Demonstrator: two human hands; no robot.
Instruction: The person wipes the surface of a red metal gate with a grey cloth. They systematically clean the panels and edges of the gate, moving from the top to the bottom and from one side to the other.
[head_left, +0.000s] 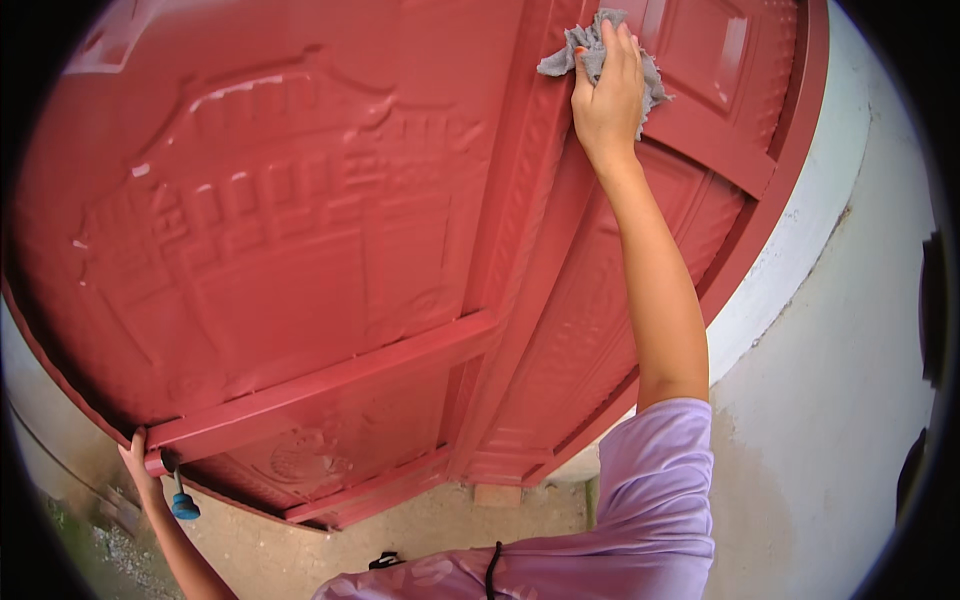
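My right hand (611, 109) is raised to the top right, pressing a crumpled grey cloth (562, 63) against the red door frame near the hinge side. Ragged edges of the cloth stick out on both sides of my fingers. A red metal door (300, 270) with an embossed building relief fills the left and middle of the view. At the lower left, my left hand (139, 461) grips the door's outer edge, its fingers partly hidden behind it. Close beside that hand, a bolt with a blue knob (185, 506) hangs from the door's crossbar (322, 375).
A second red panelled section (585, 322) meets the door at an angle. Right of it stands a pale plastered wall (810, 450) with a crack and stains. Below lies a concrete floor (262, 551) with a reddish block (497, 495) under the frame. Gravel (124, 555) shows at the lower left.
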